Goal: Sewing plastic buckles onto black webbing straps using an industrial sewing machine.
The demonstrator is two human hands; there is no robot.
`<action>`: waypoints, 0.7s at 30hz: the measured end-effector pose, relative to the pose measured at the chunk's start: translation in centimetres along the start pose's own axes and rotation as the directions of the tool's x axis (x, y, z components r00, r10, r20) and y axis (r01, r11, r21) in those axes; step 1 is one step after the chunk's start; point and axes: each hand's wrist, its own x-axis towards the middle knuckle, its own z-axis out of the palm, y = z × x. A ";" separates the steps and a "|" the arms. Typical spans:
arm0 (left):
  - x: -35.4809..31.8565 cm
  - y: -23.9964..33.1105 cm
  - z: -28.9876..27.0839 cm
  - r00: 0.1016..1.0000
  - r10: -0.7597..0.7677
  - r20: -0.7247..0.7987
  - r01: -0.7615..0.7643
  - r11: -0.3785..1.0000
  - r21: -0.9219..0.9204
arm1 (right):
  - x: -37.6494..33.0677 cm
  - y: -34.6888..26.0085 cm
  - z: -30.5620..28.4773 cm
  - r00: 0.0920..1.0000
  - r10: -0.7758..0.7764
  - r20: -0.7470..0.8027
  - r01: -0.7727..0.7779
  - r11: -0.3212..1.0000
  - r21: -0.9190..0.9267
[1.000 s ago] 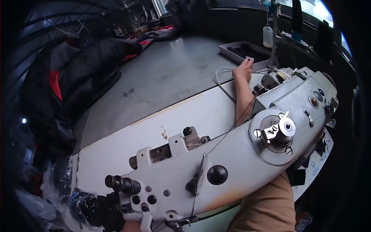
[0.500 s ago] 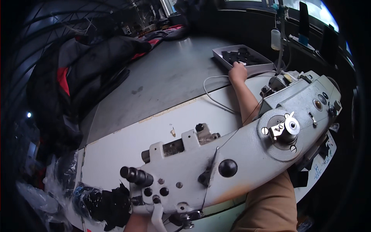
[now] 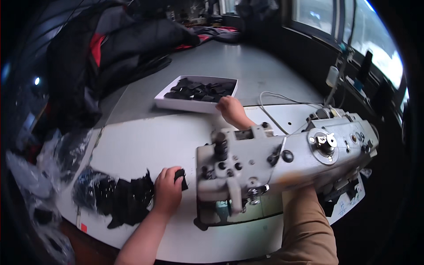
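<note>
The left hand (image 3: 167,191) is curled around a small black fabric piece (image 3: 180,176), gripping it on the white tabletop (image 3: 132,141) just left of the grey sewing machine (image 3: 282,161). Only a corner of the piece shows past the fingers, so its long axis cannot be told. Behind the wrist lies a heap of black cut pieces (image 3: 117,198). The right hand (image 3: 232,110) reaches past the machine head to the near rim of a white tray (image 3: 176,104) holding more black pieces; whether it grips anything is unclear. The tray's long side runs left to right. Dark garments (image 3: 101,53) pile at the far left, windows (image 3: 353,35) at the right.
</note>
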 end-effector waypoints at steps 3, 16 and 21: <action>-0.1 0.1 0.1 0.994 -0.031 -0.103 0.021 0.995 -0.097 | -2.4 -0.4 0.8 0.975 -0.200 0.098 0.199 0.980 0.018; -0.3 -1.0 0.6 0.991 -0.127 -0.044 0.085 0.848 -0.523 | -16.3 -12.8 -14.1 0.942 -0.112 0.317 0.284 0.770 -0.572; 2.9 -0.9 -1.1 0.970 -0.206 0.128 0.105 -0.123 -0.987 | -26.4 -11.1 -13.4 0.912 0.243 0.331 -0.136 0.940 -0.314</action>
